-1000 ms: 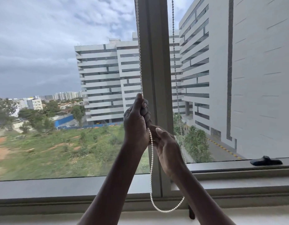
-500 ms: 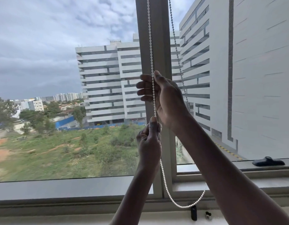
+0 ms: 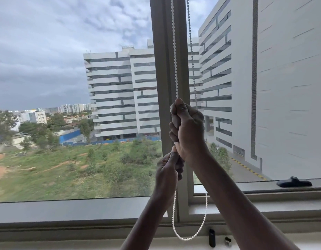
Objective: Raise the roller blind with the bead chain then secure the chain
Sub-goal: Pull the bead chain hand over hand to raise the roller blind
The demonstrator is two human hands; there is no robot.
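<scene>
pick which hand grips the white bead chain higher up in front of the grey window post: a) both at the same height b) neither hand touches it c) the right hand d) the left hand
c: the right hand is fisted around the white bead chain in front of the grey window post, with the left hand gripping the same strand just below it.

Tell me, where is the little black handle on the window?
In the head view the black window handle lies low on the right, on the bottom frame of the right window pane, right of the right hand's forearm.
</scene>
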